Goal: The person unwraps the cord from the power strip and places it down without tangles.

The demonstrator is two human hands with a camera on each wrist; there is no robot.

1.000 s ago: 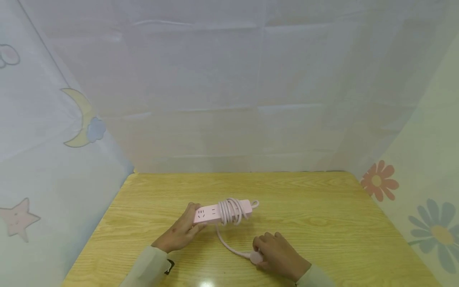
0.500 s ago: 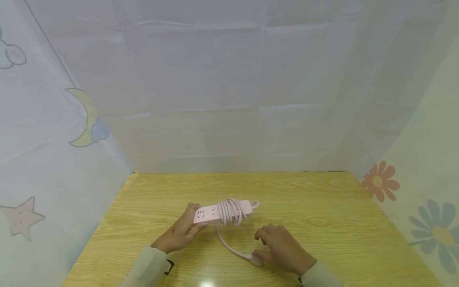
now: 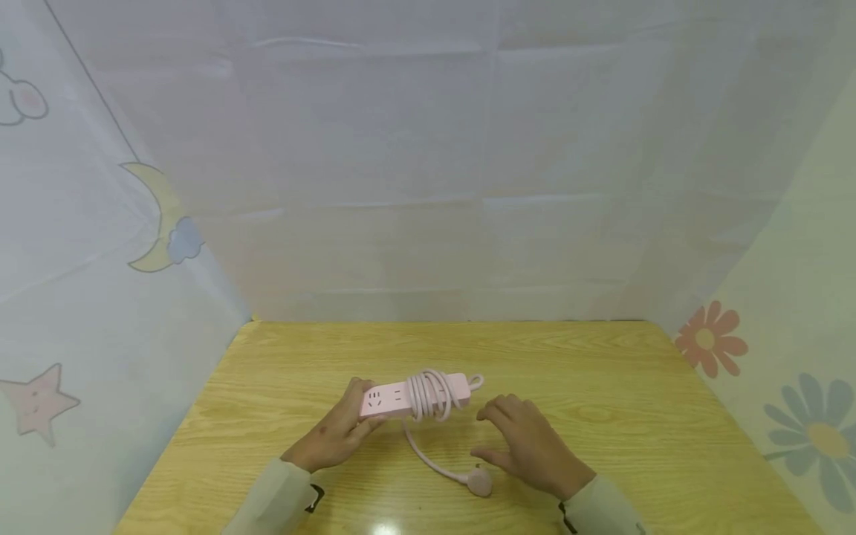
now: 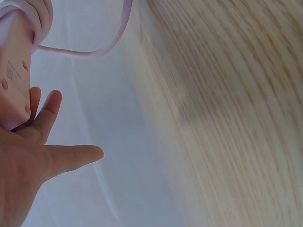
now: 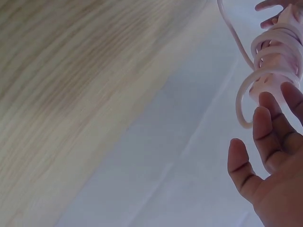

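Observation:
A pink power strip (image 3: pixel 389 400) is held at its left end by my left hand (image 3: pixel 337 432); the left wrist view shows its underside (image 4: pixel 15 75) near that hand. Several turns of pale pink cord (image 3: pixel 428 394) wrap its right half, and a small loop (image 3: pixel 475 382) sticks out past the right end. From under the strip the loose cord runs down to a round plug (image 3: pixel 479 481), prongs pointing up. My right hand (image 3: pixel 531 449), fingers loosely bent, is above and right of the plug, apart from it and holding nothing. In the right wrist view its fingers appear near the wrapped cord (image 5: pixel 279 45).
A wood-grain table (image 3: pixel 602 386) lies beneath both hands. Behind it rises a pale sheet (image 3: pixel 428 186). Printed sheets flank the table, with a moon (image 3: pixel 157 215) on the left and flowers (image 3: pixel 709 338) on the right.
My right hand has let go of the plug and moved up and slightly right, its fingers spreading apart. The plug stays where it was. My left hand and the power strip have hardly moved.

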